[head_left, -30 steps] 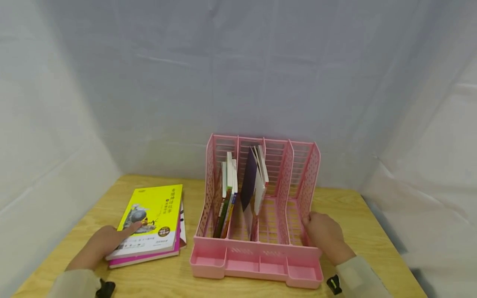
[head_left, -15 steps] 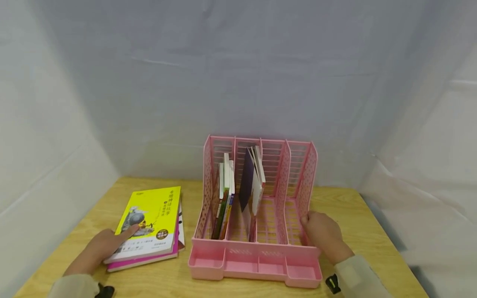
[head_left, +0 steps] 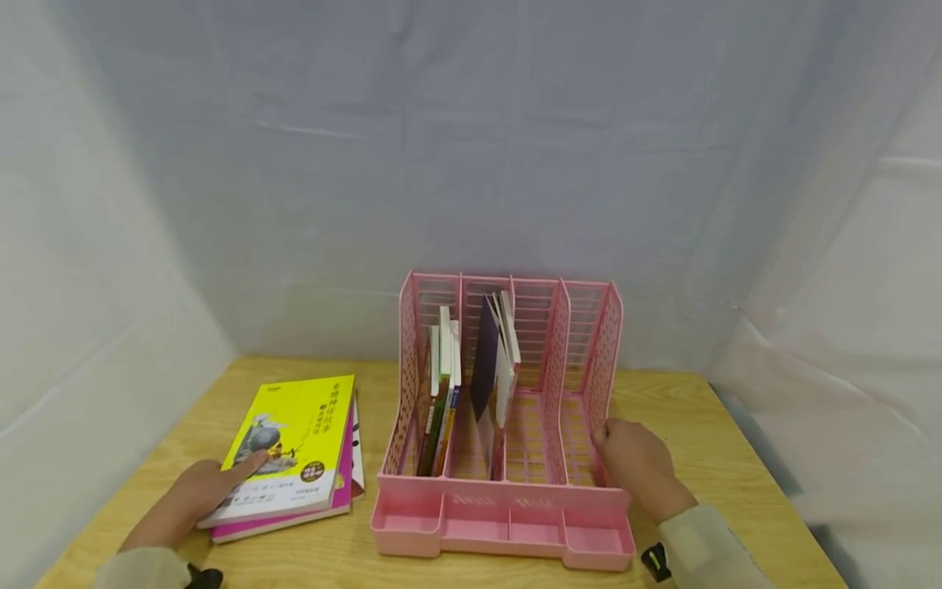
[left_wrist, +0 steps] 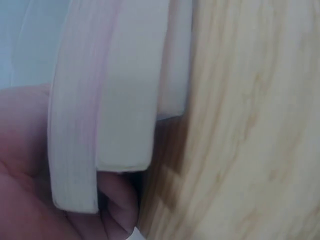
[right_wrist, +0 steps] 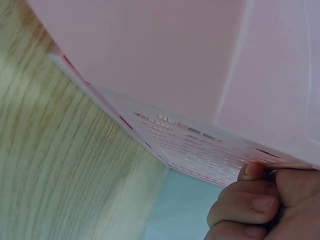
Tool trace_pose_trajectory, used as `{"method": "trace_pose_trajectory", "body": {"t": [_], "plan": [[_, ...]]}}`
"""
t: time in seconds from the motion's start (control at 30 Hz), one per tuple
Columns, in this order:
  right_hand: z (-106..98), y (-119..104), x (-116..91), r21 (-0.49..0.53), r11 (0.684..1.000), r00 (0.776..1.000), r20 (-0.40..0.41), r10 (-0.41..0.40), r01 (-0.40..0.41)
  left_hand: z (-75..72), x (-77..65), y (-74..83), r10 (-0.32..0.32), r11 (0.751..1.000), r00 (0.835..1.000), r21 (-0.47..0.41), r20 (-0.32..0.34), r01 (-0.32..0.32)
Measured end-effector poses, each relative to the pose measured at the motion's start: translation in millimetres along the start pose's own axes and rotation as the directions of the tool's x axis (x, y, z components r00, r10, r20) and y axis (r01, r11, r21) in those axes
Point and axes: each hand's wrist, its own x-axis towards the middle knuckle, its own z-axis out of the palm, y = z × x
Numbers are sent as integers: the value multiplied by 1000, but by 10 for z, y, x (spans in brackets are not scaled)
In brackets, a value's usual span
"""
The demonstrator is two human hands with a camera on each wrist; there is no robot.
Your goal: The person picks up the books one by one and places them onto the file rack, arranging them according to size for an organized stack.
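Observation:
My left hand [head_left: 202,491] grips the lower left corner of a yellow paperback book [head_left: 307,413], thumb on its cover. In the left wrist view, fingers curl below the ends of the book edges. Under the yellow book lies a magenta book [head_left: 340,499], and a whitish one [head_left: 357,458] peeks out at the right. My right hand [head_left: 639,458] pinches the right side wall of a pink desk file rack [head_left: 500,491]. The right wrist view has its thumb and curled fingers at the edge of the perforated wall [right_wrist: 190,150].
Several thin books [head_left: 440,401] stand in the rack's leftmost slot. A dark-covered book [head_left: 484,360] and pale ones lean in the second slot. Small trays run along the rack's front. White sheeting [head_left: 471,164] encloses the wooden table [head_left: 662,401] at back and sides.
The yellow book and my left hand have shifted slightly left and toward the front, with more of the magenta book showing at the right. My right hand keeps its hold on the rack.

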Motion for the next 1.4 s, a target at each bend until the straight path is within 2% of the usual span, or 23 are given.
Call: {"method": "trace_pose_trajectory", "body": {"t": [0.17,0.23,0.33,0.4,0.5,0.6,0.63,0.7,0.73,0.77,0.87,0.9,0.93,0.97,1.0,1.03,1.13,1.2,1.27,1.33,1.4], "plan": [[19,21,20,16,999,1000,4,29,-29,5,-26,-49,20,999,1000,-40,3,-20],[31,26,31,16,999,999,2,32,-32,7,-53,-47,30,1000,999,-8,-26,-30],[42,33,39,15,999,999,0,36,-36,3,-107,3,57,996,993,75,-106,-49],[43,39,34,20,999,999,8,41,-41,-10,-163,76,61,993,984,106,-168,-43],[46,34,18,44,998,999,24,46,-47,-88,-276,216,85,993,965,97,-249,-62],[45,27,8,66,997,999,24,38,-40,-210,-440,394,137,990,935,77,-328,-118],[42,24,5,75,996,999,24,36,-37,-239,-502,457,157,987,918,73,-364,-140],[40,24,6,82,996,999,18,29,-31,-247,-596,564,175,983,873,35,-455,-179],[39,25,6,85,996,999,19,29,-31,-214,-635,610,174,980,842,7,-511,-198],[35,26,6,89,996,999,19,28,-29,-161,-652,644,174,973,800,-25,-575,-230],[20,31,10,91,996,1000,8,23,-23,60,-630,692,186,927,643,-83,-743,-365],[16,32,13,89,996,1000,4,20,-20,132,-614,699,195,910,602,-87,-774,-405],[14,30,13,91,996,1000,5,18,-19,200,-601,686,214,896,569,-73,-794,-439],[12,29,13,95,995,1000,6,16,-16,246,-589,675,241,887,556,-51,-795,-458],[12,29,14,97,995,1000,7,15,-15,275,-579,659,275,886,565,-23,-778,-464],[15,31,17,98,995,1000,9,17,-18,292,-578,641,314,886,591,5,-743,-465],[15,35,18,107,994,999,24,23,-26,284,-588,606,396,895,696,82,-599,-438],[13,39,19,106,994,999,22,26,-28,252,-594,610,435,893,751,130,-498,-431],[11,43,20,102,994,999,18,27,-28,222,-596,635,444,894,785,159,-431,-419],[8,42,21,104,994,1000,14,23,-25,198,-588,661,450,893,808,186,-382,-409],[12,42,20,108,994,1000,12,19,-20,177,-580,676,429,902,836,196,-342,-384]]}}
